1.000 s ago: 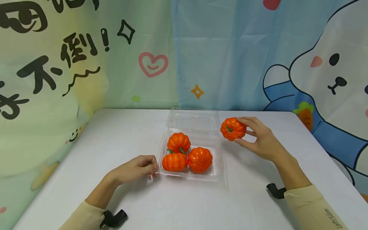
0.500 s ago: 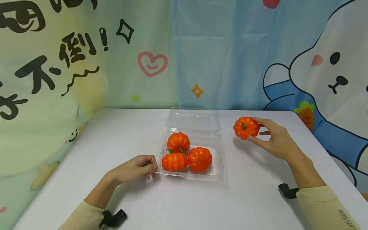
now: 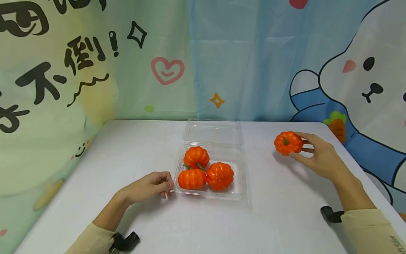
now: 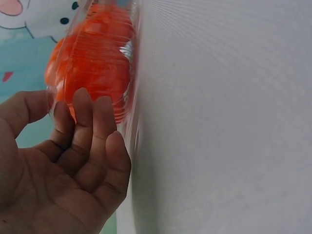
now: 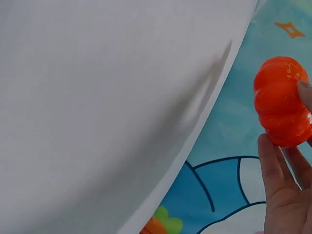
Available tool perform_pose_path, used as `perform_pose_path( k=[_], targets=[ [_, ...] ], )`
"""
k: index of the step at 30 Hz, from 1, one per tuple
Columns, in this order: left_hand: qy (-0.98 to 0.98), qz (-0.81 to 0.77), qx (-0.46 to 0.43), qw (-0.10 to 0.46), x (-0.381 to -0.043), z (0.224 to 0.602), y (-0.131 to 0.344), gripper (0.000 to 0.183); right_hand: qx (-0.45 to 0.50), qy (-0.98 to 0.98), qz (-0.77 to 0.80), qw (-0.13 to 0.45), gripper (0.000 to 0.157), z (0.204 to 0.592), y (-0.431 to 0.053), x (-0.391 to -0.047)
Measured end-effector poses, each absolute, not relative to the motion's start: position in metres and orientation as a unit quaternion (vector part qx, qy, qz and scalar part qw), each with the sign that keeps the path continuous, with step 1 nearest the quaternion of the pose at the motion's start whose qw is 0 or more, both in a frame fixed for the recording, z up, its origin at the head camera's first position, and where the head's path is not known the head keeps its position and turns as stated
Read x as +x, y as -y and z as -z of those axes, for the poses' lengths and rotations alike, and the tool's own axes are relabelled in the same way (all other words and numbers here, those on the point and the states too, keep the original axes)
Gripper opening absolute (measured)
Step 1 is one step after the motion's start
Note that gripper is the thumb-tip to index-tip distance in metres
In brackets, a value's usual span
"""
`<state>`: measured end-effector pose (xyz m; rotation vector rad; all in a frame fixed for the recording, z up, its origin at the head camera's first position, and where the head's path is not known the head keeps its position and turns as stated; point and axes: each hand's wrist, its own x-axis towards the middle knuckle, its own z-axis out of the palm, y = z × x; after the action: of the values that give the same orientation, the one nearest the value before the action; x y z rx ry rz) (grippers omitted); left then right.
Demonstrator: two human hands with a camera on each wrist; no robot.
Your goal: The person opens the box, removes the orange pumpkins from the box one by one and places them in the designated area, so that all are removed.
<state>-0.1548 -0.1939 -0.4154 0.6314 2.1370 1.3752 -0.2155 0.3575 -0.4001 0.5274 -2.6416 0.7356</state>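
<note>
My right hand point(image 3: 320, 157) holds a small orange pumpkin point(image 3: 288, 143) with a green stem between thumb and fingers, above the table at the right. The right wrist view shows the same pumpkin point(image 5: 281, 102) from its ribbed side. My left hand point(image 3: 149, 187) pinches the near left corner of a clear plastic clamshell box point(image 3: 239, 176). In the left wrist view, the thumb and index fingertip of that hand point(image 4: 73, 161) meet at the box's rim. Inside the box sit three more orange pumpkins point(image 3: 220, 176), grouped toward its left.
The box's clear lid point(image 3: 212, 133) lies folded back behind it. A white table point(image 3: 203, 229) carries everything, and a printed cloth backdrop point(image 3: 247, 63) hangs along its far edge. Each wrist wears a black camera mount point(image 3: 331, 214).
My right hand has moved to the right with the pumpkin, away from the box. The left hand has stayed at the box's corner.
</note>
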Motion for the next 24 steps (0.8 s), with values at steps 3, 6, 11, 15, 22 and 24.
perform_pose_path(
  k=[3,6,11,15,22,24],
  targets=[
    [-0.792,-0.504,0.235,0.253,-0.155,0.415,0.195,0.012,0.177,0.935,-0.26,0.162,0.073,0.399,-0.363,-0.217],
    [-0.793,-0.503,0.233,0.251,-0.155,0.415,0.195,0.013,0.172,0.939,-0.255,0.154,0.072,0.399,-0.367,-0.219],
    [-0.792,-0.505,0.231,0.252,-0.155,0.416,0.195,0.013,0.152,0.949,-0.237,0.143,0.071,0.399,-0.372,-0.222],
    [-0.787,-0.512,0.233,0.255,-0.155,0.416,0.195,0.013,0.129,0.957,-0.23,0.122,0.07,0.398,-0.376,-0.224],
    [-0.782,-0.514,0.239,0.259,-0.154,0.416,0.195,0.013,0.074,0.967,-0.228,0.091,0.073,0.391,-0.39,-0.229],
    [-0.782,-0.514,0.239,0.259,-0.154,0.416,0.195,0.013,0.058,0.968,-0.23,0.081,0.075,0.389,-0.394,-0.23]
  ],
)
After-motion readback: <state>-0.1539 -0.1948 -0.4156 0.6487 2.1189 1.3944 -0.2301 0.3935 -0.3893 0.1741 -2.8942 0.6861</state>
